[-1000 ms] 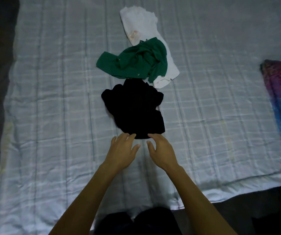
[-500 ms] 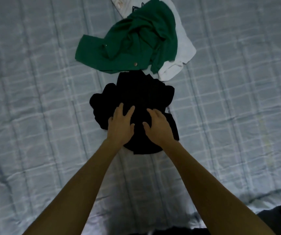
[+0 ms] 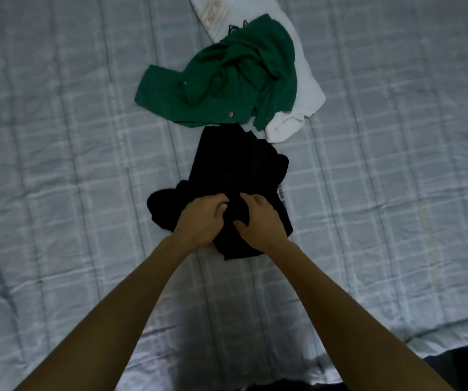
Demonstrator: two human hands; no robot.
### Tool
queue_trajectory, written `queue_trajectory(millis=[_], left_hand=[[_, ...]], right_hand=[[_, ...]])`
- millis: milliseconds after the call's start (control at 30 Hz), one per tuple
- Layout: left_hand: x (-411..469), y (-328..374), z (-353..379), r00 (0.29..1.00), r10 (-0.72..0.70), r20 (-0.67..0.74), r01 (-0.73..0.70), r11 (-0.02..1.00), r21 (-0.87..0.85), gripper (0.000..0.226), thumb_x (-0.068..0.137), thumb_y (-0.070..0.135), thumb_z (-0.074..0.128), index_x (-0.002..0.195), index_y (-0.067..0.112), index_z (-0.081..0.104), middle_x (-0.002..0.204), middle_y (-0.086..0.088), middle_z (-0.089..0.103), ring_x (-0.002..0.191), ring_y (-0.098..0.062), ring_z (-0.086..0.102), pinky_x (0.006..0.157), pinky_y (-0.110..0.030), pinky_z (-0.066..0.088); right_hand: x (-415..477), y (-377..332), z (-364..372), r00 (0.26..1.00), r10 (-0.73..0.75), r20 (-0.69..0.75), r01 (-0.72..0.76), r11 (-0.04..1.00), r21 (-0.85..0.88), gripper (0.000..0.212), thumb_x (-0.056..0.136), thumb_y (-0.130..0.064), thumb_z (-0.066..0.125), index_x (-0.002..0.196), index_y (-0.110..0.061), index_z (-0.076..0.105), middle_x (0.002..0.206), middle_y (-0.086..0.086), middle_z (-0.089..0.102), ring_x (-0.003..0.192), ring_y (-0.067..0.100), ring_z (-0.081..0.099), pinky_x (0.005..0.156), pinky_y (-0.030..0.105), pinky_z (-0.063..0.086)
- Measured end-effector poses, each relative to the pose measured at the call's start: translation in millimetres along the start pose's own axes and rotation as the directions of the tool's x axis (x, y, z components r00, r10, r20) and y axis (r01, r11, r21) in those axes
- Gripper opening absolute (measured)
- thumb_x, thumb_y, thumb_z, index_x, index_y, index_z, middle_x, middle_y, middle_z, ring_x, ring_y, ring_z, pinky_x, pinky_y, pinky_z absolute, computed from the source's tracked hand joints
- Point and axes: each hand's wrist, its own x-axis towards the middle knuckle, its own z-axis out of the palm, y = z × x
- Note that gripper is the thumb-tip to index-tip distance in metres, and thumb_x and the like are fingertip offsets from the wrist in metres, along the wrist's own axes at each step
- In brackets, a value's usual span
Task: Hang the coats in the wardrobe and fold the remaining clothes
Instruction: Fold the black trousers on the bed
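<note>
A crumpled black garment (image 3: 235, 165) lies on the bed in the middle of the view. My left hand (image 3: 201, 218) and my right hand (image 3: 261, 221) sit side by side on its near part, fingers curled into the black cloth and pinching it. Just beyond it lies a rumpled green garment (image 3: 227, 88) with small metal buttons. Under the green one, a white garment (image 3: 303, 88) runs from the top edge down to the right, partly hidden.
Everything rests on a pale blue checked bed cover (image 3: 72, 165) with wrinkles. The bed's near edge (image 3: 438, 325) shows at the lower right, with dark floor beyond it.
Both hands reached forward from the bed cover onto the black garment, lay flat on it, and now their fingers have closed on the cloth. The camera has moved nearer to the clothes.
</note>
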Motion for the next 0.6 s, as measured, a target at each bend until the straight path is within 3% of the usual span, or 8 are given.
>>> queue_trajectory(millis=[133,267,367,433,600], left_hand=[[-31.5,39.6,-30.5,0.990,0.021,-0.137,-0.042,0.987,-0.153,0.021,0.098,0.015,0.042,0.103,0.015,0.062,0.093,-0.002,0.067,0.079,-0.012,0.058,0.066,-0.019,0.043],[-61.4,89.5,-73.7,0.961,0.090,-0.263,-0.149,0.966,-0.213,0.020,0.096,0.013,0.043,0.099,0.016,0.063,0.093,0.000,0.067,0.083,-0.012,0.059,0.071,-0.021,0.043],[-84.3,129.8,-108.4,0.924,0.130,-0.360,-0.232,0.938,-0.257,0.019,0.095,0.013,0.046,0.097,0.018,0.064,0.093,0.007,0.066,0.085,-0.007,0.058,0.074,-0.016,0.044],[-101.1,154.5,-128.1,0.892,0.164,-0.422,-0.291,0.922,-0.256,0.018,0.094,0.013,0.047,0.096,0.018,0.065,0.092,0.009,0.065,0.086,-0.006,0.058,0.076,-0.016,0.044],[-142.8,199.6,-160.7,0.808,0.231,-0.542,-0.405,0.886,-0.226,0.015,0.092,0.014,0.050,0.089,0.019,0.064,0.082,0.017,0.061,0.078,-0.001,0.057,0.071,-0.007,0.041]], right_hand=[[-33.7,-27.4,-24.1,0.994,-0.079,-0.069,0.083,0.994,0.065,0.078,0.084,-0.027,0.068,0.148,-0.014,0.026,0.146,0.016,0.037,0.130,0.031,0.039,0.103,0.041,0.039],[-70.6,-57.7,-55.1,0.980,-0.079,-0.181,0.106,0.983,0.147,0.085,0.083,-0.027,0.068,0.151,-0.015,0.017,0.148,0.012,0.034,0.130,0.026,0.040,0.103,0.037,0.037],[-95.5,-74.9,-74.2,0.974,-0.068,-0.217,0.116,0.970,0.215,0.099,0.077,-0.039,0.070,0.151,-0.022,0.006,0.150,0.008,0.031,0.130,0.024,0.040,0.104,0.041,0.040],[-114.9,-88.4,-89.5,0.960,-0.116,-0.254,0.181,0.952,0.247,0.107,0.069,-0.048,0.070,0.150,-0.032,0.002,0.150,0.003,0.032,0.127,0.023,0.045,0.097,0.046,0.046],[-169.3,-117.2,-113.9,0.895,-0.306,-0.323,0.411,0.846,0.339,0.114,0.064,-0.033,0.078,0.148,-0.037,0.001,0.149,-0.007,0.030,0.131,0.013,0.038,0.098,0.036,0.045]])
